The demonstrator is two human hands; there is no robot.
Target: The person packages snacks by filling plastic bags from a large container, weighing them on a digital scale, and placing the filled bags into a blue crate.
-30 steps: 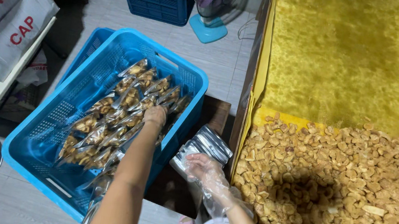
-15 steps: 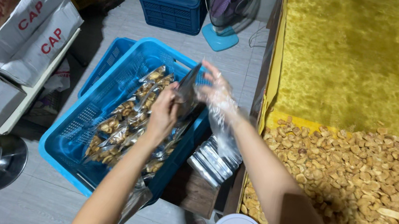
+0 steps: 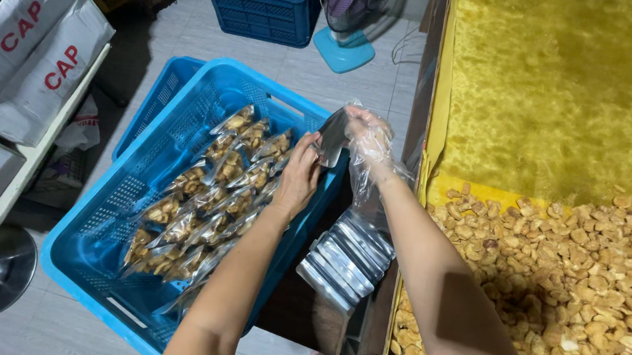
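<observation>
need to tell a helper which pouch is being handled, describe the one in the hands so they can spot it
Find the big blue crate on the floor, filled with rows of packed snack pouches. At its far right rim, the bare left hand and the plastic-gloved right hand meet on one silvery pouch. Unlike the stack of empty pouches below, it is lifted and upright.

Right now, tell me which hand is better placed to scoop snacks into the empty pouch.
Right. The gloved right hand is on the side of the snack pile, while the bare left hand also grips the pouch over the blue crate.
</observation>
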